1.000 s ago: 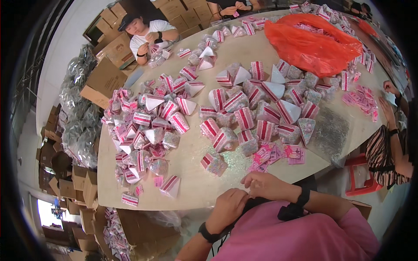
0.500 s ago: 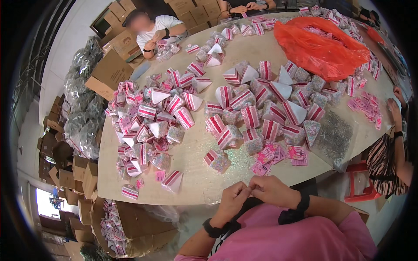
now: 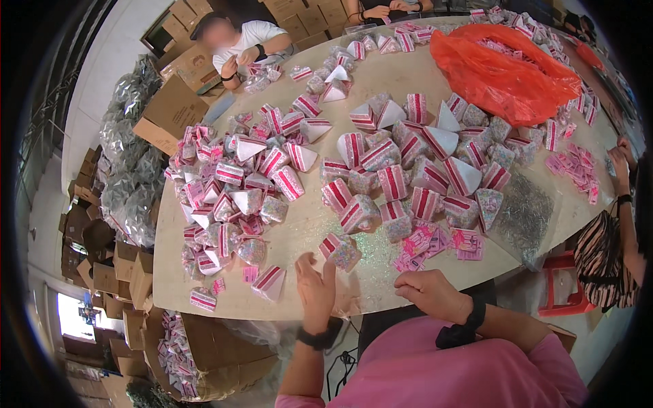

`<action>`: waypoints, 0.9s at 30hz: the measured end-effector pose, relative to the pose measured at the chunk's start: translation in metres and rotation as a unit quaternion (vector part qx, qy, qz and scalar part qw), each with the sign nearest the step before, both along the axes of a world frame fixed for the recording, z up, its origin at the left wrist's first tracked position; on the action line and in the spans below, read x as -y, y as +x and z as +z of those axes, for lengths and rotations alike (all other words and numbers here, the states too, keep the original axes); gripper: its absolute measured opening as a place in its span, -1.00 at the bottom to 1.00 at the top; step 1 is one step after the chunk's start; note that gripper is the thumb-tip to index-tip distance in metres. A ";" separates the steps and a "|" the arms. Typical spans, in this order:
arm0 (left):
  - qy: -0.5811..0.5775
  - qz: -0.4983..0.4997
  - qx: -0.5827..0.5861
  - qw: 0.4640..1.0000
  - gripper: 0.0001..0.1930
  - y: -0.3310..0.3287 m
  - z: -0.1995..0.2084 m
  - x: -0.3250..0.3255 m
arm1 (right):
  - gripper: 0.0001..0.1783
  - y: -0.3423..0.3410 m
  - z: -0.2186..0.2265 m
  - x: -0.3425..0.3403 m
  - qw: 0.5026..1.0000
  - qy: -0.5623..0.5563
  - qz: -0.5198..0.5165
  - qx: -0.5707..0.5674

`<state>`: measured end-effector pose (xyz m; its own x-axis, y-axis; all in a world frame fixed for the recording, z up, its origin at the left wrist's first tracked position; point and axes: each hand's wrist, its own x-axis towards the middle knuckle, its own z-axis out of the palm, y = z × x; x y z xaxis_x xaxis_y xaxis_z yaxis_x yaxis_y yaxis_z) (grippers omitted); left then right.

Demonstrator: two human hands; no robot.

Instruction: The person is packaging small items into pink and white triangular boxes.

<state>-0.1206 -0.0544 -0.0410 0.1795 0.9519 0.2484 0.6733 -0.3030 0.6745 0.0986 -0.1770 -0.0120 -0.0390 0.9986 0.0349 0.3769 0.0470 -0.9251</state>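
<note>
My left hand point(image 3: 315, 289) is raised over the table's near edge, its fingers apart and nothing visible in it. Closest to it lies a cake-slice-shaped piece point(image 3: 340, 251) with pink and white stripes and a glittery, beaded filling. On its other side rests a similar wedge point(image 3: 269, 282) showing a white face. My right hand point(image 3: 432, 294) is closed, thumb and fingers pressed together above the table's front edge; whatever sits in that pinch is too small or hidden to make out. Pink printed cards point(image 3: 417, 245) lie just beyond it.
Heaps of wedges point(image 3: 235, 178) cover the table point(image 3: 299, 228). A clear bag of silvery pieces point(image 3: 522, 212) lies right, a red plastic bag point(image 3: 500, 81) far right. A cardboard box point(image 3: 231, 353) stands below the near left edge. Other people point(image 3: 255, 41) work around the table.
My hands, earlier together at the fingertips, have parted. The left has moved left and forward, its fingers opening near the striped wedge; the right has shifted slightly right and stays closed.
</note>
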 end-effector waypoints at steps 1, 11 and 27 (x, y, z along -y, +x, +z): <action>0.059 0.020 -0.060 0.996 -0.56 0.003 0.003 -0.007 | -0.83 -0.001 0.001 -0.001 1.000 -0.010 0.001 -0.009; -0.139 0.023 -0.038 0.989 -0.24 0.033 -0.022 -0.043 | -0.84 0.002 -0.005 0.001 1.000 -0.005 -0.011 -0.025; -0.422 -0.080 0.621 0.656 -0.46 0.025 0.024 0.032 | -0.80 0.001 0.041 -0.026 0.998 0.043 0.007 -0.052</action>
<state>-0.0955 -0.0865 -0.0170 0.4517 0.8385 -0.3049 -0.5481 0.5304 0.6468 0.0997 -0.1513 0.0291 -0.0452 0.9912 0.1242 0.2774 0.1319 -0.9517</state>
